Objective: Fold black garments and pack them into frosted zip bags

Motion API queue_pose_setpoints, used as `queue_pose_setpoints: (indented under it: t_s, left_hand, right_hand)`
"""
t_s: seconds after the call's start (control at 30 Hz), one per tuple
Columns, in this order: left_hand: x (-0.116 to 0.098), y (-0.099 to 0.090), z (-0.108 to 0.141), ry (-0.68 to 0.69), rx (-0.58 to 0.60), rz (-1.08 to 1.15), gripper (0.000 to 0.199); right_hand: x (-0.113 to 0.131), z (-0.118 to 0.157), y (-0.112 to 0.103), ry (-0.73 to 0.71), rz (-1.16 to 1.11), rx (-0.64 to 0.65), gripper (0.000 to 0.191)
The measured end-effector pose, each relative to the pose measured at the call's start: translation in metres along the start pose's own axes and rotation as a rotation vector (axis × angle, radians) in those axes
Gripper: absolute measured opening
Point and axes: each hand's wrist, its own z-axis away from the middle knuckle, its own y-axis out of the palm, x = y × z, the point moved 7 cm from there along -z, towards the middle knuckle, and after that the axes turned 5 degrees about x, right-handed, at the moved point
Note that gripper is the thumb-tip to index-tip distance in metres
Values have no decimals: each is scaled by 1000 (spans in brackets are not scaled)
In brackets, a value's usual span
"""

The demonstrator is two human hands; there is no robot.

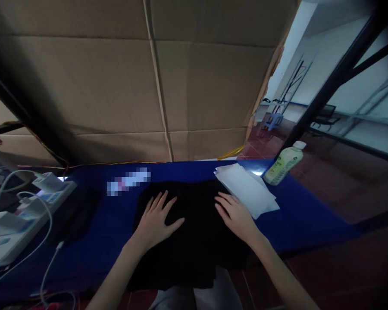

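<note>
A black cloth [194, 241] is spread over the blue table [113, 219], and its near part hangs past the front edge above my lap. My left hand [157, 219] rests on the cloth's left part, palm down with fingers spread. On the right part lies my right hand [234, 213], its fingers stretched out and slightly apart, holding nothing. Several white papers [248, 189] lie loosely stacked just beyond and to the right of my right hand.
A bottle [284, 163] with a white cap stands at the back right by a dark metal post. At left are a white power strip [63, 193] with chargers and cables, and a dark item [74, 215]. A blurred-out object lies back left. Cardboard [116, 86] rises behind.
</note>
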Motion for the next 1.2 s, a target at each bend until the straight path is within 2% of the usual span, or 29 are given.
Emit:
queue_pose_setpoints:
  t_s: [0.07,0.13,0.3,0.43,0.67,0.8,0.93,1.0,1.07,1.2]
  left_hand:
    - [2,3,-1,-14,-5,-18,72]
    - [2,6,-2,-15,-3,-24,72]
    - [2,9,-10,-42,11,-4,75]
    - [5,12,-23,-68,19,-10,76]
    - [13,17,-38,-71,47,3,79]
    - [11,15,-37,-98,56,-4,80]
    - [9,7,-42,-115,92,-15,76]
    - [13,-2,-50,-121,42,-71,67]
    - [22,-12,-60,-128,-27,-139,57]
    - [52,-21,-70,-186,-95,-184,45]
  right_hand:
    - [-18,5,-12,75,59,-110,32]
    - [-39,14,-20,167,173,-163,29]
    - [-77,35,-7,252,363,-30,32]
    - [-86,37,0,294,384,-35,28]
    - [-95,25,-7,415,385,-33,28]
    - [-85,11,-14,378,337,-87,27]
    - [-47,-26,-23,168,119,-183,31]
    - [-25,-50,-17,42,65,-127,35]
    - [-11,-73,-4,-18,108,-40,39]
    - [-15,-99,21,-18,195,16,35]
